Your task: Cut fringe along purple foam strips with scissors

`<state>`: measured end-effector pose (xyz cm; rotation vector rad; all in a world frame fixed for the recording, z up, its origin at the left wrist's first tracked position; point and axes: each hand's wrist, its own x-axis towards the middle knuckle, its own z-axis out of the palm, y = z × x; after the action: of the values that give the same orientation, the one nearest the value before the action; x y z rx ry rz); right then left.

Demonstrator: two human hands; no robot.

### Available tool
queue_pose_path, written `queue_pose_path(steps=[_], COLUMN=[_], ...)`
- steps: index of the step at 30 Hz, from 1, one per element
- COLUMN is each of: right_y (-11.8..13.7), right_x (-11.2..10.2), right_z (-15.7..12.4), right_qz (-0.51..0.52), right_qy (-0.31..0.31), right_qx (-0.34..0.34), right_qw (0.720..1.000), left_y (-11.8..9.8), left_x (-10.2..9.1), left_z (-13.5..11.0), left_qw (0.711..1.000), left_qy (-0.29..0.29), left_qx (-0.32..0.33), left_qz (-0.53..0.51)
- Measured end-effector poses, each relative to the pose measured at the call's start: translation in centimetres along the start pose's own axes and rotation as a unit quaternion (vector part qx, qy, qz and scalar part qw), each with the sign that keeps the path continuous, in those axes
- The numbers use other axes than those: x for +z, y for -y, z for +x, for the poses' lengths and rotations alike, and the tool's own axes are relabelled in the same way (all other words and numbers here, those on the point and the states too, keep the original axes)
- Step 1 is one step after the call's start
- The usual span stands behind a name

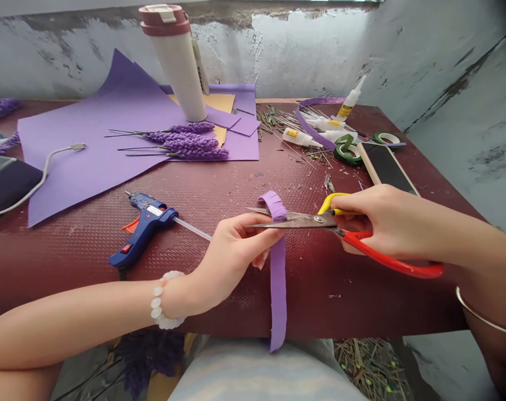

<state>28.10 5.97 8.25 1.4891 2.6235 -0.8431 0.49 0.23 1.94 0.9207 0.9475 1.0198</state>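
Note:
My left hand (236, 253) pinches a strip of purple paper (278, 295) near its fringed upper end, and the strip hangs down past the table edge. My right hand (389, 220) grips a pair of scissors (307, 220) with yellow and red handles. The open steel blades reach across the strip just above my left fingers. Small cuts line the top of the strip. The blades' contact with the paper is partly hidden by my left fingertips.
On the dark red table (219, 189) lie a blue glue gun (146, 231), purple paper sheets (89, 156), paper lavender stems (186, 142), glue tubes (298, 136), green tape rolls (347, 150), a phone (384, 164) and a white tumbler (175, 61). Wall stands behind and right.

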Motion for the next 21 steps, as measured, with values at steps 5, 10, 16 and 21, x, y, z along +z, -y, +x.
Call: queue_pose_path(steps=[5, 10, 16, 21], right_y=[-0.41, -0.28, -0.12, -0.39], right_x=[0.41, 0.54, 0.52, 0.56], right_z=[0.02, -0.14, -0.21, -0.25], right_qz=[-0.002, -0.005, -0.009, -0.012], right_qy=[-0.017, -0.016, 0.004, 0.016], right_qx=[-0.002, 0.002, 0.008, -0.007], right_qw=[1.000, 1.000, 1.000, 1.000], left_y=[0.27, 0.33, 0.18, 0.01], left_x=[-0.13, -0.18, -0.11, -0.05], left_z=[0.04, 0.05, -0.01, -0.15], left_qw=[1.000, 1.000, 1.000, 0.999], left_qy=[-0.007, -0.002, -0.007, -0.007], left_qx=[0.002, 0.002, -0.003, 0.000], left_qz=[-0.002, 0.000, 0.014, 0.031])
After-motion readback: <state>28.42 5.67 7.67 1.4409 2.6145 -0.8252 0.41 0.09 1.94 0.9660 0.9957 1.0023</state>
